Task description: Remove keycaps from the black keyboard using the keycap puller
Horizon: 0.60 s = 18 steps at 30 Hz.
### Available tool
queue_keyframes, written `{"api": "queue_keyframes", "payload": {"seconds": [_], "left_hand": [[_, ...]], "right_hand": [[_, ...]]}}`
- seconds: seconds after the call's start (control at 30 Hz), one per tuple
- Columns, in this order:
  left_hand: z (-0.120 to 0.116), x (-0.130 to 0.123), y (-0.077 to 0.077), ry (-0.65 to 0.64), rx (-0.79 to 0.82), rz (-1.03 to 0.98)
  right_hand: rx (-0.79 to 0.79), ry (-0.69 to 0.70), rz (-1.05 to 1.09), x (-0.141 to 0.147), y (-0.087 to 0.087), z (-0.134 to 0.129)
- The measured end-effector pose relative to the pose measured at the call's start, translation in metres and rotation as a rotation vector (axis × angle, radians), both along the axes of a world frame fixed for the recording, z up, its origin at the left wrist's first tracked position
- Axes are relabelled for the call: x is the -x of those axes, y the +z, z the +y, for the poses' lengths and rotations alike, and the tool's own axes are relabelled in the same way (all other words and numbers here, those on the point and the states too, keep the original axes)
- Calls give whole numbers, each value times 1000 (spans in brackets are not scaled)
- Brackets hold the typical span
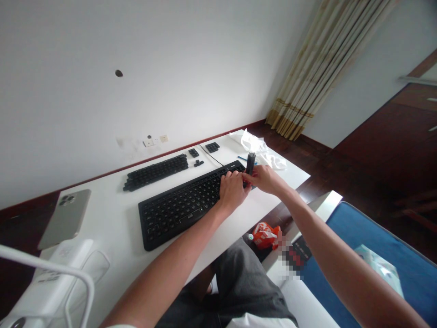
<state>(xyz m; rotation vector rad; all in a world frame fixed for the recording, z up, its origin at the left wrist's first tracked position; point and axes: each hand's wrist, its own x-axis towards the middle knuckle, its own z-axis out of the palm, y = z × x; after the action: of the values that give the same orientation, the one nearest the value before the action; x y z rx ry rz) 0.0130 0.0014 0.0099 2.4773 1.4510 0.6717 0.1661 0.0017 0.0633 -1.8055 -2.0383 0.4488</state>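
Observation:
A black keyboard (180, 205) lies at a slant on the white table, its keycaps off over most of its length. My left hand (233, 189) spans its right part, fingers bent over the top and thumb towards the front edge. Beside it, my right hand (264, 179) is closed around a black stick-like tool (251, 162), which stands upright with a notched top end. Its lower end is hidden by my fingers. Behind the keyboard, removed black keycaps (157, 172) lie in a large block, with smaller groups (212, 147) to the right.
White crumpled plastic (252, 141) and a thin blue stick (243, 158) lie at the table's far right. A phone (70, 212) and a white power strip (58, 273) with cable occupy the left. Below the table edge are an orange bag (264, 235) and a blue-cushioned seat (368, 246).

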Motion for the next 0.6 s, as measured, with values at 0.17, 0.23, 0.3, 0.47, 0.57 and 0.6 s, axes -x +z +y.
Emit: {"api": "queue_keyframes", "payload": {"seconds": [0.17, 0.23, 0.3, 0.47, 0.57, 0.6], "left_hand": [[-2, 0, 3, 8, -7, 9], [-3, 0, 3, 3, -17, 10], [-3, 1, 2, -4, -17, 4], [-3, 2, -2, -34, -31, -25], [-3, 3, -4, -42, -41, -25], [-3, 4, -4, -45, -40, -20]], "right_hand": [[-77, 10, 90, -2, -11, -19], [-103, 13, 167, -5, -16, -25], [-123, 7, 257, -9, -24, -30], [-139, -3, 511, -19, -49, -36], [-127, -32, 608, -24, -61, -35], [-119, -50, 620, -25, -63, -33]]}}
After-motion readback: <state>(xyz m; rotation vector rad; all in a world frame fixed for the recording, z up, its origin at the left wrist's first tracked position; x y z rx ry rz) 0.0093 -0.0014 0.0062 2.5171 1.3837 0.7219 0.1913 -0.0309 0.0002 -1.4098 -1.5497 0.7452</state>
